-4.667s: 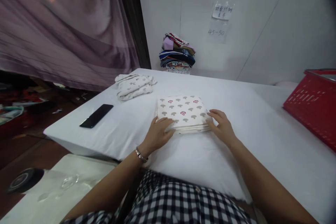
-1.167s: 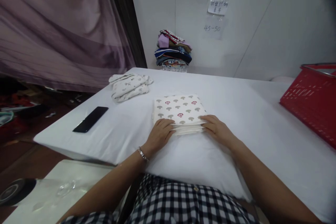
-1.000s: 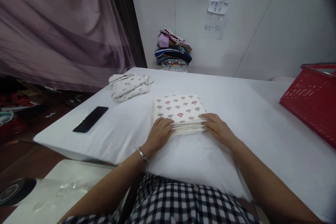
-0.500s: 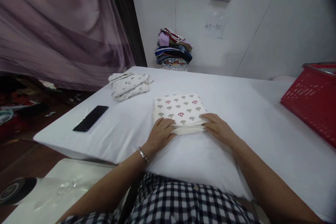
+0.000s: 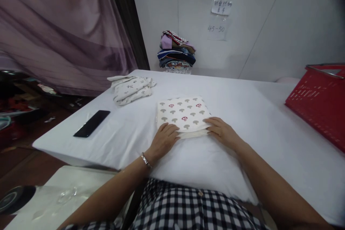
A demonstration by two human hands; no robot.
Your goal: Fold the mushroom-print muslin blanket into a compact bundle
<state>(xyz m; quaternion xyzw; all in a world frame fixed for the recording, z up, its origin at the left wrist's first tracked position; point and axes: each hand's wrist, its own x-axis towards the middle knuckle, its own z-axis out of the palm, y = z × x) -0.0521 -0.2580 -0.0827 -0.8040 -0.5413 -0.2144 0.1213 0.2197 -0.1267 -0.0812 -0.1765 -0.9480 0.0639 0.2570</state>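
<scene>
A white cloth (image 5: 180, 112) printed with grey and red mushrooms lies folded into a neat, layered rectangle in front of me. My left hand (image 5: 165, 137) holds its near left corner, fingers on top and thumb at the near edge. At the near right corner, my right hand (image 5: 221, 131) grips the layers in the same way. Between the hands, the lower layers show a little past the top one. Farther left rests a second white cloth (image 5: 132, 89) with small dark prints, loosely bunched and apart from both hands.
A black phone (image 5: 92, 123) lies on the white-covered table (image 5: 242, 111) at the left. At the right stands a red basket (image 5: 320, 100). Stacked clothes (image 5: 176, 52) rise against the back wall, below paper signs (image 5: 217, 30). A purple curtain (image 5: 67, 28) hangs at the left.
The view has shifted slightly. The upper sign on the wall, earlier seen edge-on, now hangs flat with its writing visible. Both hands stay at the folded cloth's near corners.
</scene>
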